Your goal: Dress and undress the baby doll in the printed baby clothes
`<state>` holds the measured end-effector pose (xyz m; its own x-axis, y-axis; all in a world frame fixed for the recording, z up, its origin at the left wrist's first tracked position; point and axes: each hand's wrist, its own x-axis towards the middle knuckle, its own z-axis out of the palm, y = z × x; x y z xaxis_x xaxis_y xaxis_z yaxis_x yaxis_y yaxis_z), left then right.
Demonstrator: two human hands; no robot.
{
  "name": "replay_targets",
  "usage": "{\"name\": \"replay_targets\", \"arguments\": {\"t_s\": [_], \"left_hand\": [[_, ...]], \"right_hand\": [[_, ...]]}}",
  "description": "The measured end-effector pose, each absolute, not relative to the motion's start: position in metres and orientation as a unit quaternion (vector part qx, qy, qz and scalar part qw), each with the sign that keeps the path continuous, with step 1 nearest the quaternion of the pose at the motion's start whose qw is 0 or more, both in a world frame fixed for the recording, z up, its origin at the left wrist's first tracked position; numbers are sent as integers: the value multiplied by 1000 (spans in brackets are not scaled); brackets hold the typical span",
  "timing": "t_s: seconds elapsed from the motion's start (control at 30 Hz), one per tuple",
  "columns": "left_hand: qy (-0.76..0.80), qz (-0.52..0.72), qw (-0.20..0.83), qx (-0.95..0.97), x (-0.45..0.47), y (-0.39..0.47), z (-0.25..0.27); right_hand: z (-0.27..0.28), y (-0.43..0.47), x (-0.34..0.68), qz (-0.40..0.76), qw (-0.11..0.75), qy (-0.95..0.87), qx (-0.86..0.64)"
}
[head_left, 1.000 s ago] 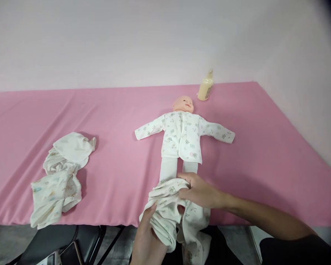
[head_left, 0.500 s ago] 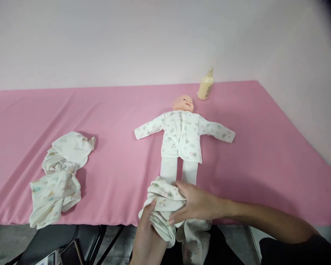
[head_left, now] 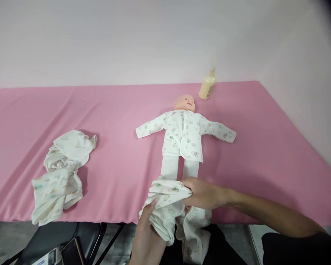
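Note:
A baby doll [head_left: 184, 134] lies on its back, arms spread, in a white printed jacket, its head at the far side. At its lower legs is a pair of white printed baby pants [head_left: 165, 198], bunched up. My left hand [head_left: 149, 232] grips the bunched fabric from the near left, thumb on top. My right hand [head_left: 202, 193] pinches the waistband edge on the right, beside the doll's leg. One pant leg hangs over the table's front edge. The doll's feet are hidden inside or behind the cloth.
A pink cloth [head_left: 116, 147] covers the table against a pale wall. Behind the doll's head stands a pump bottle [head_left: 207, 87] of yellowish liquid. Folded baby clothes [head_left: 60, 176] lie at the left. Below the front edge, a black chair [head_left: 52, 239] holds a phone [head_left: 72, 252].
My right hand has closed on the waistband and drawn it to the right, so the fabric is stretched wider across the doll's legs. My left hand has hardly moved.

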<state>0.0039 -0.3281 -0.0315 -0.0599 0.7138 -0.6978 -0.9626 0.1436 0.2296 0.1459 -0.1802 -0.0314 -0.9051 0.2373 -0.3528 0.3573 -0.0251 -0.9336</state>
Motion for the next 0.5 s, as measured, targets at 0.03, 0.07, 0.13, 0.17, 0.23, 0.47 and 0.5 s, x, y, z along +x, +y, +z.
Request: {"name": "replay_targets", "arguments": {"t_s": [0.03, 0.07, 0.13, 0.17, 0.23, 0.47, 0.5], "left_hand": [[361, 630, 666, -168, 4, -328, -31], [357, 629, 671, -162, 3, -328, -31], [341, 628, 683, -148, 4, -328, -32], [329, 632, 688, -140, 4, -329, -32], [308, 645, 689, -124, 5, -330, -33], [316, 655, 679, -96, 7, -337, -41], [311, 652, 684, -99, 6, -339, -43]], "right_hand": [[-32, -180, 146, -666, 24, 712, 220], [-33, -180, 145, -637, 0, 735, 230], [-33, -181, 143, -550, -38, 793, 257], [-34, -182, 141, -501, -46, 821, 270], [-34, -184, 138, -413, -43, 865, 281], [-39, -174, 122, -243, -73, 912, 323], [-40, -171, 121, -242, -82, 906, 338]]}}
